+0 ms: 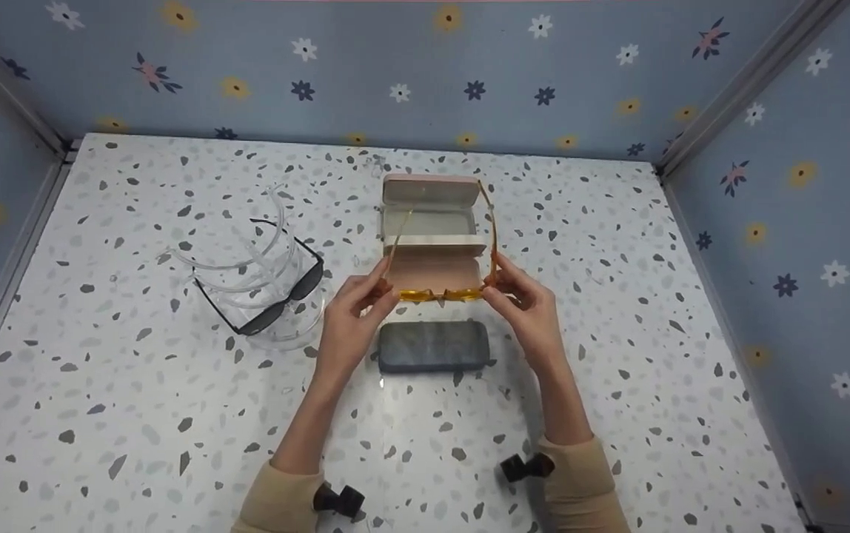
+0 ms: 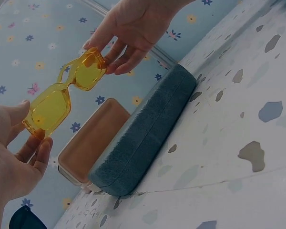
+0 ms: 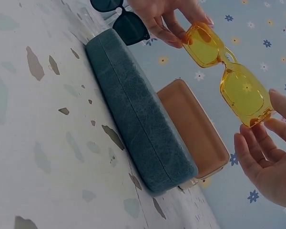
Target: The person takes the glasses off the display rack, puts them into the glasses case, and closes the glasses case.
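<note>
Yellow see-through sunglasses are held up in front of me, temples unfolded and pointing away. My left hand pinches one end of the frame between thumb and fingers. The other end is pinched by my right hand. In both wrist views the yellow lenses hang above the table, over the level of the cases. Below the sunglasses lies a closed teal glasses case. Just behind it, pale cases stand open, one with a pinkish-tan inside and one with a greyish inside.
To the left, black sunglasses rest on a clear curved stand. The white speckled table is bounded at the back by a flowered blue panel, with another panel on the right.
</note>
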`<state>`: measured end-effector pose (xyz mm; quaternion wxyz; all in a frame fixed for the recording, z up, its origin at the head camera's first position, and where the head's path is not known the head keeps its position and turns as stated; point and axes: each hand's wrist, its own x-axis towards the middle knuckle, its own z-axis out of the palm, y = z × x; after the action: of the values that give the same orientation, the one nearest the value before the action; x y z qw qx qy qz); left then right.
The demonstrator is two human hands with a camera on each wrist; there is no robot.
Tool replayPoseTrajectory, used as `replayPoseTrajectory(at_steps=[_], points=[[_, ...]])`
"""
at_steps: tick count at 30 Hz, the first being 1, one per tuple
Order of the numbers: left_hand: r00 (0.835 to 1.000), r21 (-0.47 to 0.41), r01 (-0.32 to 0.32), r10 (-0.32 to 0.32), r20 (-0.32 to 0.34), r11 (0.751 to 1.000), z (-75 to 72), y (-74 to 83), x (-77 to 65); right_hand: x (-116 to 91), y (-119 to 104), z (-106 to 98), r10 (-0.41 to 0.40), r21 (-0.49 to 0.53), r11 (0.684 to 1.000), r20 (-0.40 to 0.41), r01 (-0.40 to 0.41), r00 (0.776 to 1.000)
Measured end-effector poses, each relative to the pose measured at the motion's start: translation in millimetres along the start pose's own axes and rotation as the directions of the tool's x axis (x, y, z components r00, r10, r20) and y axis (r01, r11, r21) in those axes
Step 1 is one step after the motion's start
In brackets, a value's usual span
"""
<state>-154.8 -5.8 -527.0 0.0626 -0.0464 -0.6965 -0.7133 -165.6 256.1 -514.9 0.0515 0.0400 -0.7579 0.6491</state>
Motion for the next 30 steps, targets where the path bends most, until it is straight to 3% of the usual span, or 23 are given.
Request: replayPoseTrajectory(at_steps=[14,30], points=[[0.999,-0.008,0.019,-0.018,0.041,1.000,-0.9,-0.6,-2.5,-5.3,0.8,-3.7,0.011,0.024,1.000,0.014,-0.012,1.000],[1.000,-0.036,0.013,-0.013,-0.002,0.999,-0.2,3.7,-4.1,-5.7,-0.4,-3.2,-0.001,0.010,1.000,0.025,0.001,1.000]])
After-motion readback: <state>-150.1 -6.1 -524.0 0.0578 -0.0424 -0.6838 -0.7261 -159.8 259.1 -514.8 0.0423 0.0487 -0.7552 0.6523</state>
